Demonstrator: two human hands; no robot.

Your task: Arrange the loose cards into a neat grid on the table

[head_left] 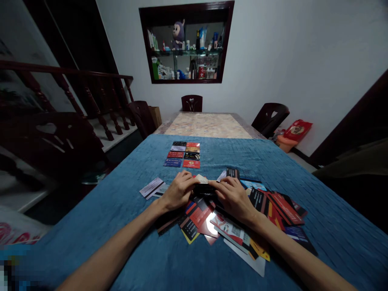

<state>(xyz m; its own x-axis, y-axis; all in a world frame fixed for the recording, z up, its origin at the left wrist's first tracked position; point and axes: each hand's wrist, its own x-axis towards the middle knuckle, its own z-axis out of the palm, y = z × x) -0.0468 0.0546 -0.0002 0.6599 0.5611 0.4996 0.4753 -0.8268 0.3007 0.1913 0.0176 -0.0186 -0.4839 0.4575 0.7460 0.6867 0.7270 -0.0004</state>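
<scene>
My left hand (179, 190) and my right hand (233, 198) meet over a loose heap of plastic cards (242, 226) on a blue cloth (127, 226). Both hands pinch a small stack of cards (203, 184) between them; a pale card tops it and dark cards lie below. Farther from me, several cards (182, 154) lie in a tidy grid of two columns. Two pale cards (153, 188) lie just left of my left hand.
The blue cloth covers the near part of a long table (209, 124) with a patterned top beyond. Dark chairs (269, 117) stand around it. A wooden stair rail (69, 87) runs on the left, and a wall niche with shelves (186, 44) holds bottles.
</scene>
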